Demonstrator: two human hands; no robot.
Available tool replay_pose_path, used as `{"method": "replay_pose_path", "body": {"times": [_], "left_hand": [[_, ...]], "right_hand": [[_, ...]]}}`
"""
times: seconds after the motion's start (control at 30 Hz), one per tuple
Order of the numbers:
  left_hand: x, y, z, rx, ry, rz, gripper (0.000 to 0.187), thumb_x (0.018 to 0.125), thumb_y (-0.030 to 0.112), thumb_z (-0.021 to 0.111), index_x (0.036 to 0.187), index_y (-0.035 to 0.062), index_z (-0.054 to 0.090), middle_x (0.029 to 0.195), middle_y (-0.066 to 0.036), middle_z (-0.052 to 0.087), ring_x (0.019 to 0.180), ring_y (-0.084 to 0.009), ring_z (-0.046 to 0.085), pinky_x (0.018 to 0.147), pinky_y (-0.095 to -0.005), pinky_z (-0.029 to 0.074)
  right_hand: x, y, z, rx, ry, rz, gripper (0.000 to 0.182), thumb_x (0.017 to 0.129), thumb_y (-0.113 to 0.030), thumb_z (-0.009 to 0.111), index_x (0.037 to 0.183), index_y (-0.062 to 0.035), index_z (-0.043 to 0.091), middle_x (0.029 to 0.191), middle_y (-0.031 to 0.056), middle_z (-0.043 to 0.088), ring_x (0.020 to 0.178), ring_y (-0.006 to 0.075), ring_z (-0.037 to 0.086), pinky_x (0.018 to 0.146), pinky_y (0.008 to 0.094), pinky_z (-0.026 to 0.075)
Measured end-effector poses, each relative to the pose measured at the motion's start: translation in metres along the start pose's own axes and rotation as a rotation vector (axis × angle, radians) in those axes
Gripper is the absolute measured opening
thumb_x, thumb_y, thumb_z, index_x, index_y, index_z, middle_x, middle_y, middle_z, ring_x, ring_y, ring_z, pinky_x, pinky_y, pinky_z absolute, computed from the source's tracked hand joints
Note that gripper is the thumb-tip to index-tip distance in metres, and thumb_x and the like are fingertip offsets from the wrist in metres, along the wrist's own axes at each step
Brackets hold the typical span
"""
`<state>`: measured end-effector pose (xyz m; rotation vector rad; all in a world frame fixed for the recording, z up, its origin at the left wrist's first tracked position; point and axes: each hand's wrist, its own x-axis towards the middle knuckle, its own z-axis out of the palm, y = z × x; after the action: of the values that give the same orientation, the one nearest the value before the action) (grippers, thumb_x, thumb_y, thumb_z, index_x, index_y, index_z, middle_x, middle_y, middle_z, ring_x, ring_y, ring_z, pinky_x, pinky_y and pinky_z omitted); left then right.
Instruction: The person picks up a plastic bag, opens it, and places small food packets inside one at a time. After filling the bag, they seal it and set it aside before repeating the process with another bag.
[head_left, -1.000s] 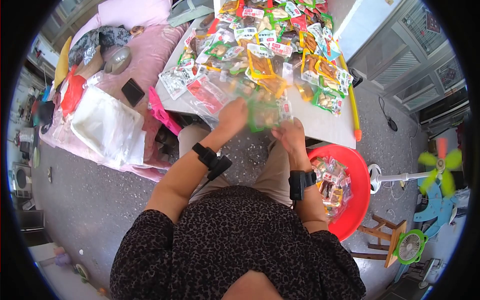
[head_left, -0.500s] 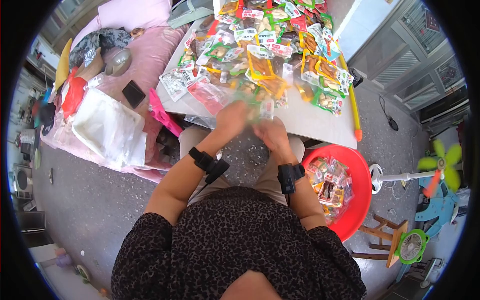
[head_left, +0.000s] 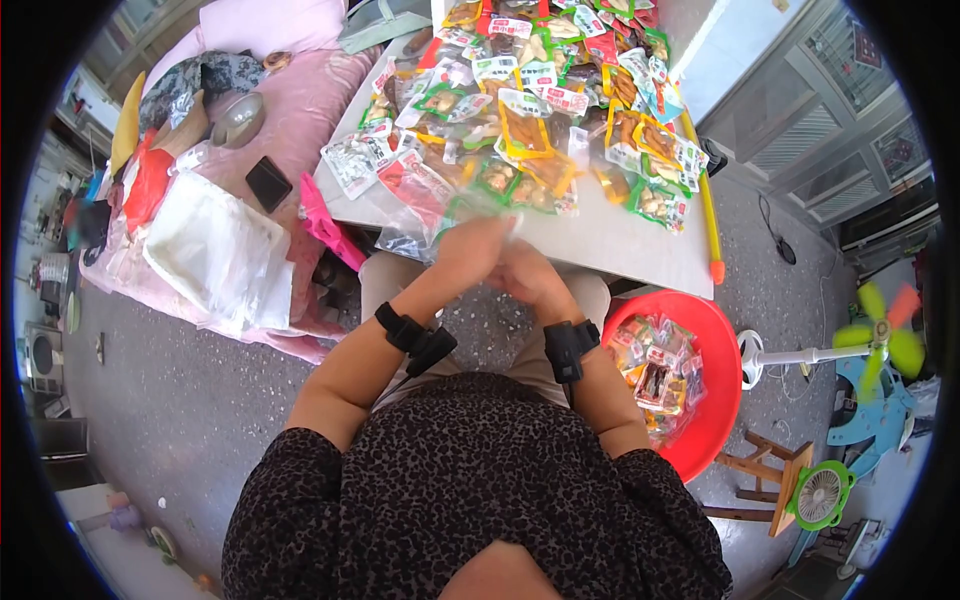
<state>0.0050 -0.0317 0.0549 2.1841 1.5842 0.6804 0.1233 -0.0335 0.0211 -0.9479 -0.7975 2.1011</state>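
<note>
My left hand point(head_left: 472, 247) is at the near edge of the white table, closed and partly blurred. Just beyond its fingers is a blurred, see-through packet with green on it point(head_left: 468, 207), which it appears to grip. My right hand point(head_left: 527, 274) is close against the left, fingers curled inward; what they hold, if anything, is hidden. Beside the left hand lie a clear plastic bag point(head_left: 402, 240) and a red-and-clear packet point(head_left: 415, 187). Farther back is a heap of sealed snack packets point(head_left: 525, 128), several with orange or green borders.
A red basin point(head_left: 722, 375) with packets inside stands on the floor at right. A yellow tube point(head_left: 712, 235) runs along the table's right edge. On the pink-covered bed point(head_left: 310, 110) are a phone point(head_left: 268, 184) and a white tray point(head_left: 215, 245). A green fan point(head_left: 822, 493) rests on a wooden stool point(head_left: 790, 480).
My hands have drawn closer together, the right moving left and slightly up. The small packet that showed between them is now mostly hidden. Clear plastic shows more beside my left hand.
</note>
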Motion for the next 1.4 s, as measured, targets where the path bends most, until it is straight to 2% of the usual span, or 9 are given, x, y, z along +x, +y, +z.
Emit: {"method": "replay_pose_path", "body": {"times": [0.2, 0.3, 0.6, 0.7, 0.8, 0.93, 1.07, 1.17, 1.4], "left_hand": [[-0.005, -0.003, -0.004, 0.047, 0.119, 0.189, 0.01, 0.073, 0.014, 0.042, 0.07, 0.0058, 0.046, 0.068, -0.013, 0.05, 0.066, -0.0318, 0.051, 0.056, -0.041, 0.039], [-0.003, -0.005, -0.001, 0.091, 0.116, 0.25, 0.008, 0.073, 0.013, 0.043, 0.07, 0.0055, 0.046, 0.067, -0.013, 0.051, 0.065, -0.0322, 0.051, 0.055, -0.041, 0.039], [-0.003, -0.016, -0.004, 0.066, 0.175, 0.208, 0.007, 0.072, 0.012, 0.044, 0.073, 0.006, 0.047, 0.067, -0.012, 0.051, 0.064, -0.0318, 0.052, 0.052, -0.0404, 0.04], [-0.003, -0.022, -0.002, 0.109, 0.178, 0.213, 0.008, 0.073, 0.013, 0.044, 0.073, 0.0064, 0.047, 0.067, -0.012, 0.051, 0.063, -0.0314, 0.052, 0.052, -0.04, 0.04], [-0.003, -0.024, -0.002, 0.117, 0.173, 0.215, 0.008, 0.074, 0.013, 0.043, 0.073, 0.0068, 0.047, 0.067, -0.011, 0.051, 0.063, -0.0309, 0.052, 0.052, -0.0396, 0.04], [-0.007, -0.029, 0.007, 0.07, 0.178, 0.233, 0.008, 0.074, 0.014, 0.042, 0.074, 0.0069, 0.048, 0.068, -0.011, 0.051, 0.064, -0.0307, 0.051, 0.053, -0.0394, 0.04], [-0.007, -0.027, 0.007, 0.02, 0.271, 0.294, 0.009, 0.074, 0.014, 0.043, 0.076, 0.0063, 0.048, 0.07, -0.012, 0.051, 0.067, -0.0314, 0.051, 0.056, -0.04, 0.04], [-0.007, -0.026, 0.002, 0.06, 0.095, 0.161, 0.01, 0.074, 0.014, 0.044, 0.078, 0.0056, 0.049, 0.073, -0.013, 0.052, 0.069, -0.0318, 0.051, 0.06, -0.0397, 0.041], [-0.011, -0.026, 0.003, -0.147, 0.207, 0.063, 0.013, 0.077, 0.015, 0.045, 0.083, 0.0048, 0.049, 0.077, -0.015, 0.054, 0.072, -0.0314, 0.053, 0.061, -0.036, 0.041]], "right_hand": [[-0.017, -0.028, 0.014, -0.522, -0.037, 0.004, 0.017, 0.081, -0.02, 0.043, 0.093, -0.0084, 0.048, 0.074, 0.0015, 0.054, 0.051, 0.0067, 0.049, 0.038, 0.0158, 0.031], [0.02, 0.0, 0.004, -0.049, 0.015, -0.113, 0.015, 0.081, -0.018, 0.041, 0.088, -0.0066, 0.048, 0.065, 0.0016, 0.051, 0.043, 0.0066, 0.043, 0.034, 0.0177, 0.028], [0.047, 0.001, -0.008, -0.126, 0.157, -0.149, 0.013, 0.077, -0.004, 0.044, 0.088, 0.0013, 0.05, 0.08, 0.0081, 0.053, 0.058, 0.0116, 0.05, 0.041, 0.0235, 0.037], [0.054, 0.006, -0.007, -0.404, 0.095, -0.172, 0.015, 0.078, -0.009, 0.037, 0.07, -0.0044, 0.049, 0.052, 0.0019, 0.044, 0.036, 0.0092, 0.038, 0.03, 0.0216, 0.026], [0.058, 0.011, -0.001, 0.131, 0.127, -0.207, 0.01, 0.077, -0.008, 0.04, 0.075, -0.0042, 0.048, 0.058, 0.0029, 0.047, 0.039, 0.0094, 0.04, 0.031, 0.0214, 0.027], [0.086, 0.038, -0.036, -0.635, -0.055, -0.484, 0.015, 0.073, -0.007, 0.049, 0.086, -0.0026, 0.054, 0.088, 0.0101, 0.056, 0.079, 0.0212, 0.054, 0.067, 0.0287, 0.041], [0.095, 0.046, -0.049, -0.659, -0.164, -0.853, 0.016, 0.077, -0.007, 0.042, 0.091, -0.0022, 0.049, 0.086, 0.0099, 0.052, 0.077, 0.0202, 0.052, 0.065, 0.0313, 0.043], [0.093, 0.04, -0.031, -0.256, -0.105, -0.562, 0.016, 0.079, -0.006, 0.039, 0.092, -0.0011, 0.047, 0.084, 0.0089, 0.051, 0.073, 0.0191, 0.052, 0.061, 0.0313, 0.045], [0.038, -0.011, -0.013, -0.825, -0.102, -0.324, 0.018, 0.078, -0.014, 0.045, 0.089, -0.0015, 0.05, 0.073, 0.0061, 0.054, 0.058, 0.0141, 0.052, 0.049, 0.0238, 0.041]]}}
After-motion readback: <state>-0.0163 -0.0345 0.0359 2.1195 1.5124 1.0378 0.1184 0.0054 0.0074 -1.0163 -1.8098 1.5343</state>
